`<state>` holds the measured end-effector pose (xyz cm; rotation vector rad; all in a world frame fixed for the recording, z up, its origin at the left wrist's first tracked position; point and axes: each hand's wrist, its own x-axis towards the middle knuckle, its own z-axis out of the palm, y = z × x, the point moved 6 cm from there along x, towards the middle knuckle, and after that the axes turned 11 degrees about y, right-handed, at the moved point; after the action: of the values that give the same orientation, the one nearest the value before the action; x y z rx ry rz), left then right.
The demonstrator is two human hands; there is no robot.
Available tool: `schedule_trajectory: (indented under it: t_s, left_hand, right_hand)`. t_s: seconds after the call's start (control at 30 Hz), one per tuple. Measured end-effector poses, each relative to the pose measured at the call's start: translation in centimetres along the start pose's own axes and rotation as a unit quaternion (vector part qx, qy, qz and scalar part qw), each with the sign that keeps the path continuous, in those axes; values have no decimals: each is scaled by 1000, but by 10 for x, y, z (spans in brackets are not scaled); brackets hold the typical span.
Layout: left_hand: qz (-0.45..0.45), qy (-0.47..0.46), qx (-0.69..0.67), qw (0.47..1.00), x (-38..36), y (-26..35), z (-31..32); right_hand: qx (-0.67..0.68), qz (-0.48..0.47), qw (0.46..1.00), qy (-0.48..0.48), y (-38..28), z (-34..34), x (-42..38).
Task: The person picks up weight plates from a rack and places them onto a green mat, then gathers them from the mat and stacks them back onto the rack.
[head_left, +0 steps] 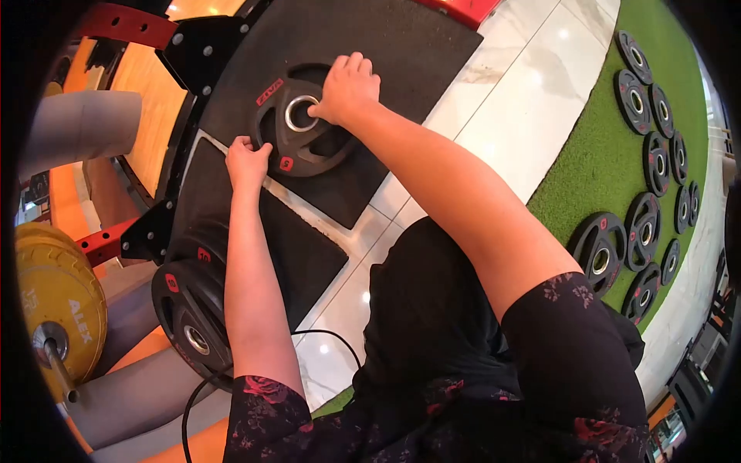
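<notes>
A black weight plate [292, 140] with a steel centre ring, red lettering and a red "5" mark lies over the black rubber mat [421, 58]. My left hand [248, 162] grips its left rim with curled fingers, the thumb on the near side. On the plate's right side, my right hand [349, 89] is closed around the rim, its thumb reaching to the centre ring. Part of the plate is hidden under the right hand and wrist.
More black plates [189, 309] lean upright at lower left, near a yellow plate [77, 301] on a bar. A rack frame with a red beam [123, 25] borders the left. Several black plates [600, 243] lie on green turf [567, 170] at right. A black cable [333, 333] crosses the floor.
</notes>
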<state>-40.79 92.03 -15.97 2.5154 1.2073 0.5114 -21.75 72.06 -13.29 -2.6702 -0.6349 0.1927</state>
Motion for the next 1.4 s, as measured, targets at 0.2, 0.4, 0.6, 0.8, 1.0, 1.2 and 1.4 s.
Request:
schedule_trajectory:
  t_s: [0.2,0.4,0.6,0.8,1.0,1.2,1.4]
  left_hand:
    - [6,41,30,999,-7,-10,16]
    - [-51,-2,25,998,-9,-3,16]
    - [-47,62,128,989,-25,54,8]
    - [173,19,-100,980,-63,283,37]
    - [385,-122,-179,897,-202,494,36]
    - [356,-275,-165,878,-370,575,100]
    - [385,-328,-77,859,-465,559,121]
  right_hand:
    - [-33,-45,998,17,4,10,2]
    - [5,-81,995,-56,27,-1,-3]
    - [33,1,996,-87,115,-54,-43]
    - [24,130,991,5,287,-164,-107]
    - [-23,231,970,78,445,-277,-229]
    - [-32,354,933,58,580,-300,-387]
    - [-49,445,893,-46,615,-256,-443]
